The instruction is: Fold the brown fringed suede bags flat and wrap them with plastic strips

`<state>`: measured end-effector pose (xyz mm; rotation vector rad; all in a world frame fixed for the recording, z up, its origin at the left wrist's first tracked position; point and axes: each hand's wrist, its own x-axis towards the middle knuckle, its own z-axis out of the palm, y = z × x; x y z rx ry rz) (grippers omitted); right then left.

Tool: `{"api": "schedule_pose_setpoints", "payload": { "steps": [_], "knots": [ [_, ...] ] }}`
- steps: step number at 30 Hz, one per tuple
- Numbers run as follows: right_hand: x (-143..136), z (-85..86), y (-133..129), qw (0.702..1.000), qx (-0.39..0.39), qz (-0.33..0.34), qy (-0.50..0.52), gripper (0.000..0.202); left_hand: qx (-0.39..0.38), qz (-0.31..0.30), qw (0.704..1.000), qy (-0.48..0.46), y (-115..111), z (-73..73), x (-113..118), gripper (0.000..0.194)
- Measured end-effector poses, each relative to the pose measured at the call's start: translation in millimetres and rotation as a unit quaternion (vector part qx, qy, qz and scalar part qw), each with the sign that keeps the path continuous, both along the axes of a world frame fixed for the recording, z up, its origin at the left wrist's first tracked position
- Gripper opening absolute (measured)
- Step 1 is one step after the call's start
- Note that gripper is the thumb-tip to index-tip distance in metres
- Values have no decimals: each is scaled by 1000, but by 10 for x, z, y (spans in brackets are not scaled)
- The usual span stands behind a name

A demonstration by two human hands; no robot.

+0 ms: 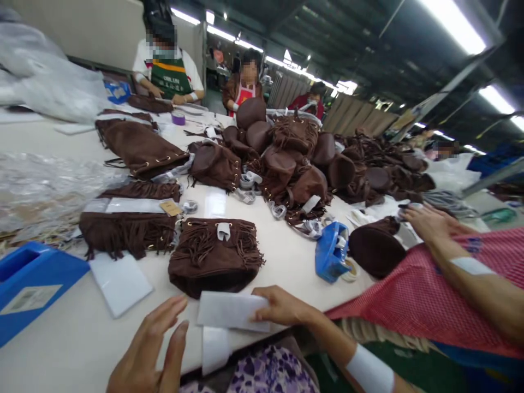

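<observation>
Gripping flat, rect. wht sheet (pixel 223 310) w/ R fingers (pixel 262 314).

A white table (pixel 286 262) fills the foreground. Beyond its far left corner stands a pale wall (pixel 102 33); past its far edge, ribbed brown panels (pixel 360 115). Tube lights (pixel 454 24) glow under a dark ceiling (pixel 347 38). Below the near edge, green floor (pixel 426 365).
</observation>
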<state>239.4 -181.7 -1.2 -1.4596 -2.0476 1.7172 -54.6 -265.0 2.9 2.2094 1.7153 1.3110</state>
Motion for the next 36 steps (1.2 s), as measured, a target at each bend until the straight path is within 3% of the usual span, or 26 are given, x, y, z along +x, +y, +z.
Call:
{"api": "schedule_pose_setpoints", "payload": {
  "steps": [3,6,9,11,14,17,20,23,26,29,32,34,36],
  "knots": [
    [408,-8,-96,999,-10,-22,-31,33,6,-10,995,97,331,-8,144,47],
    [854,-3,26,993,67,-43,-92,30,-18,-43,979,201,628,-39,197,53],
    [1182,21,217,978,133,-68,-147,26,-43,-81,965,248,839,-66,93,46],
    [1231,73,289,962,186,-90,-178,37,-47,-94,961,256,919,-72,-29,43],
    [962,212,279,914,333,-82,-218,60,-45,-115,954,272,977,-59,-199,42],
    [417,337,245,874,454,15,-172,64,-47,-127,946,295,1008,-27,-306,41],
    [-45,331,320,849,504,123,-96,52,-49,-134,933,330,1026,12,-414,37],
    [-198,229,466,822,537,174,-74,32,-50,-125,916,379,1010,48,-589,35],
    [-138,157,582,836,526,150,-44,19,-67,-79,905,412,973,102,-717,35],
    [-51,126,629,877,474,78,3,13,-66,-52,939,333,979,193,-604,33],
    [27,78,635,914,405,11,12,7,-91,-148,957,231,1078,282,-304,35],
    [98,58,640,926,376,-13,-18,3,-131,-218,942,220,1184,303,-144,39],
    [162,93,646,927,368,-43,-53,5,-164,-245,928,228,1288,277,-88,38]
  ]
}}
